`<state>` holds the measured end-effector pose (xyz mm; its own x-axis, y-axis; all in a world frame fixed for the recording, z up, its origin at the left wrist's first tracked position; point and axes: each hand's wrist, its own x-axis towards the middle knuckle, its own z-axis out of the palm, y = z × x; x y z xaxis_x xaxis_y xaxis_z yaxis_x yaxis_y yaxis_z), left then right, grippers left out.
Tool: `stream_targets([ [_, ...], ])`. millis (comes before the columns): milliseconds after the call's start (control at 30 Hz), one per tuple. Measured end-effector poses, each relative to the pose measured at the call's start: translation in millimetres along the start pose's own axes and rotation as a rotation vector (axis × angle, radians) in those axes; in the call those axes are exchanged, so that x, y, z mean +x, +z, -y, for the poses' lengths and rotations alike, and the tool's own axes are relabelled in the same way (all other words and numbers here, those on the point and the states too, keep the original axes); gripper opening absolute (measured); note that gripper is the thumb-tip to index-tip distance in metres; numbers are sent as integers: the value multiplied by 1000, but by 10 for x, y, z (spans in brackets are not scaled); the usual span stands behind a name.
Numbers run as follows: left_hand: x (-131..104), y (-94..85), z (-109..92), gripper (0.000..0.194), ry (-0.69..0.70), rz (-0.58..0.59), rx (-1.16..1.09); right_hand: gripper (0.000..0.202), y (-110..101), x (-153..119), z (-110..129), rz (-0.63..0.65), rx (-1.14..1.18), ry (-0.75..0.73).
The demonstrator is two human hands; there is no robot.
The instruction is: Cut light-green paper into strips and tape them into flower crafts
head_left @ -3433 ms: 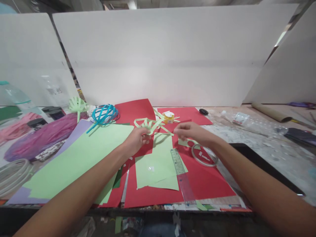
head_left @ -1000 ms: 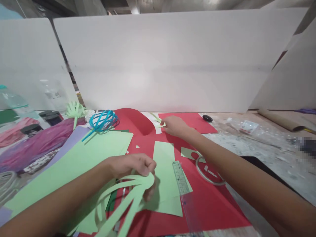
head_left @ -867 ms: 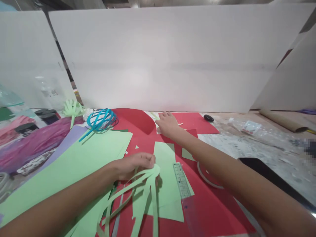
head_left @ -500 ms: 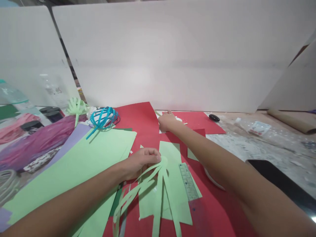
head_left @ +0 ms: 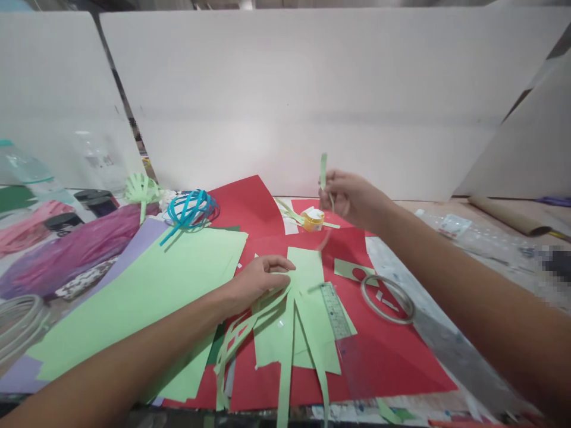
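Observation:
My left hand (head_left: 267, 278) pinches the joined end of several pale green paper strips (head_left: 286, 368), which fan out toward me over the front table edge. Raised over the back of the red paper (head_left: 392, 362), my right hand (head_left: 345, 191) grips a single light green paper strip (head_left: 323, 169); its upper end stands above the fingers and its lower part is blurred. Below the left hand are green paper pieces (head_left: 307, 261) and a clear ruler (head_left: 335, 312). A yellow tape roll (head_left: 313, 220) sits left of the right hand, with loose green strips beside it.
A grey ring (head_left: 408, 306) rests on the red paper at right. Green sheets (head_left: 147, 297), a blue strip ball (head_left: 190, 211) and a pink plastic bag (head_left: 80, 252) occupy the left. Plastic bottles (head_left: 473, 232) and a cardboard tube (head_left: 508, 215) lie right. A white board (head_left: 285, 89) stands behind.
My right hand has risen and moved right from the back of the table, now with a green strip in it. The tape roll and ring are now uncovered. My left hand stays at the joined strips.

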<state>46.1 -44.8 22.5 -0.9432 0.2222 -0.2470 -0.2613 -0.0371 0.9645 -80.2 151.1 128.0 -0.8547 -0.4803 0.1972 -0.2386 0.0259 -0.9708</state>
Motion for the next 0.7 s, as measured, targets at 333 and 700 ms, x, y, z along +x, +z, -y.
stream_targets([
  [333,102,121,-271,24,16,-106,9,8,63,-762,-424,146,456,382],
  [700,20,101,-86,26,51,-103,141,29,312,-1049,-593,156,-420,-2],
])
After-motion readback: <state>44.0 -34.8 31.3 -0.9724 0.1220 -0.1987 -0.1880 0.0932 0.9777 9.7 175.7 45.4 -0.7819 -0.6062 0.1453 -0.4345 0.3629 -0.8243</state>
